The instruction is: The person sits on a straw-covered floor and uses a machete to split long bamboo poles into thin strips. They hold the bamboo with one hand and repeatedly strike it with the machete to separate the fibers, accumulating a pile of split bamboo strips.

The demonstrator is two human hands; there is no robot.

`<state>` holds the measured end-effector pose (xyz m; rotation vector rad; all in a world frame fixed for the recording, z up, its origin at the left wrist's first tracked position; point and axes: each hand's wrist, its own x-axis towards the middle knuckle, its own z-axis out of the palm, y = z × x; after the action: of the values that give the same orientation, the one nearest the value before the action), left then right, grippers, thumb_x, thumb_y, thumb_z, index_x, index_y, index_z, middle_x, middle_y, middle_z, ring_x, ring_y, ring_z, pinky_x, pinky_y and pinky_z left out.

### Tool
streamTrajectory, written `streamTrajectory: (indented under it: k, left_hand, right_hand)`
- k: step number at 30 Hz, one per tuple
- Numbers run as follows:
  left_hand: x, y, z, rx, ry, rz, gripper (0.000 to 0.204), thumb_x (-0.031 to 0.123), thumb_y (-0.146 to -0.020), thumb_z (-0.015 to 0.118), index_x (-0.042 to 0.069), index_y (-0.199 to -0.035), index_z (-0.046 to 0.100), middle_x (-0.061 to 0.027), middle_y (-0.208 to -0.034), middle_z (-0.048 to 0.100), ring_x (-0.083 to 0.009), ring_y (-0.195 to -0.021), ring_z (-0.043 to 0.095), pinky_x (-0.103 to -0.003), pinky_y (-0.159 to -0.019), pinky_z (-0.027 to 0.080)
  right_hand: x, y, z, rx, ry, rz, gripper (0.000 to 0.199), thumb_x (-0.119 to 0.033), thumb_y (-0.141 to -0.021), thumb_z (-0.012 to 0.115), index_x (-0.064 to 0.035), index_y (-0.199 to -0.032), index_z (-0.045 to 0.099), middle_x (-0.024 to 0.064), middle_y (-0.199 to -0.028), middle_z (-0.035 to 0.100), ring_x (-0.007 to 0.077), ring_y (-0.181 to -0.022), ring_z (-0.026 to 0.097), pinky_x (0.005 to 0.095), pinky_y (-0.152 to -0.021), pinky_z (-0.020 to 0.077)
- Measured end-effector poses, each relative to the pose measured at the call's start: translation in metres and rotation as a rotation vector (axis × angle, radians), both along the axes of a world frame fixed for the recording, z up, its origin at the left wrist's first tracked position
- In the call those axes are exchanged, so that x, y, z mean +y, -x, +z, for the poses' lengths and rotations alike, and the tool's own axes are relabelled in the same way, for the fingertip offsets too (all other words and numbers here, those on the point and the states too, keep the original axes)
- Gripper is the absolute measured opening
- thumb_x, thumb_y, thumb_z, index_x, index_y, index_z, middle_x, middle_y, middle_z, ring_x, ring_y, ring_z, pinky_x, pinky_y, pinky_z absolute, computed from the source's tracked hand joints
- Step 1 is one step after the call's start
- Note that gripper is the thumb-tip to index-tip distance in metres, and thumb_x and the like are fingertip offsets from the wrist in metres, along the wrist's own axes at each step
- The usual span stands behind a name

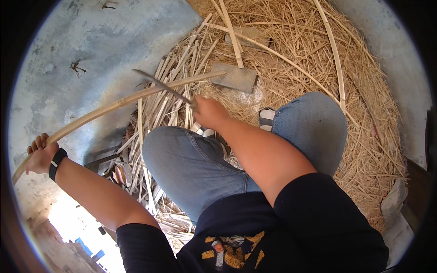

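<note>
My left hand (43,155), with a black band on its wrist, is closed round the lower left end of a long, pale bamboo strip (100,109). The strip slants up to the right, and its far tip lies at a flat grey block (234,78). In front of my knees, my right hand (209,112) grips the handle of a long, dark-bladed knife (157,82). The blade points up and left and crosses the strip. Whether its edge touches the bamboo I cannot tell.
Straw-like shavings (291,50) cover the floor ahead and to the right. Split strips (157,102) lie piled against the blue-grey wall (91,50) on the left. Longer strips (337,54) lean across the shavings. My bent knees (312,129) flank the work spot.
</note>
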<state>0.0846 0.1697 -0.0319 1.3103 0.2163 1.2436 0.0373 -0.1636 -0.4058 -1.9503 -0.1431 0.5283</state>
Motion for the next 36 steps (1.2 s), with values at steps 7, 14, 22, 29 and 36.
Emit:
streamTrajectory:
  k: [7, 14, 22, 29, 36]
  left_hand:
    - [0.001, 0.002, -0.002, -0.018, 0.015, -0.043, 0.072, 0.078, -0.095, 0.018, 0.011, -0.078, 0.037, -0.0019, -0.061, 0.027, -0.0168, -0.048, 0.022, -0.029, -0.045, 0.021]
    - [-0.001, -0.003, 0.005, -0.020, 0.018, -0.094, 0.072, 0.079, -0.094, 0.019, 0.011, -0.078, 0.038, -0.0012, -0.061, 0.027, -0.0163, -0.048, 0.022, -0.030, -0.045, 0.021]
    - [-0.002, 0.005, -0.006, -0.021, 0.044, -0.005, 0.071, 0.078, -0.094, 0.019, 0.011, -0.080, 0.037, -0.0014, -0.063, 0.027, -0.0161, -0.048, 0.022, -0.029, -0.044, 0.021]
    - [-0.020, 0.004, 0.001, -0.001, 0.036, -0.040, 0.070, 0.079, -0.095, 0.019, 0.012, -0.081, 0.036, -0.0010, -0.062, 0.026, -0.0158, -0.050, 0.022, -0.029, -0.045, 0.022]
    - [-0.054, -0.008, 0.010, -0.011, -0.037, -0.039, 0.063, 0.067, -0.100, 0.017, 0.008, -0.088, 0.038, -0.0022, -0.066, 0.029, -0.0155, -0.052, 0.024, -0.029, -0.046, 0.025]
  right_hand:
    - [0.001, -0.004, -0.032, 0.218, 0.090, -0.306, 0.041, -0.017, -0.084, 0.065, -0.0005, -0.122, 0.058, 0.0249, -0.101, 0.070, 0.0401, -0.098, 0.069, 0.0458, -0.089, 0.0547]
    - [0.012, -0.007, -0.006, 0.046, 0.024, -0.082, 0.040, -0.014, -0.083, 0.066, -0.0015, -0.121, 0.059, 0.0262, -0.104, 0.070, 0.0398, -0.096, 0.070, 0.0469, -0.086, 0.0548]
    - [0.027, -0.005, 0.017, 0.078, -0.248, -0.066, 0.037, -0.018, -0.083, 0.067, -0.0035, -0.116, 0.061, 0.0233, -0.105, 0.070, 0.0388, -0.099, 0.069, 0.0464, -0.088, 0.0545]
    - [0.027, -0.012, -0.001, -0.049, -0.231, 0.005, 0.037, -0.017, -0.082, 0.066, -0.0011, -0.114, 0.058, 0.0228, -0.099, 0.070, 0.0353, -0.092, 0.070, 0.0441, -0.081, 0.0557]
    - [0.033, -0.025, 0.060, -0.062, -0.317, 0.051, 0.043, -0.016, -0.081, 0.066, 0.0019, -0.118, 0.058, 0.0235, -0.096, 0.069, 0.0340, -0.089, 0.070, 0.0438, -0.081, 0.0549]
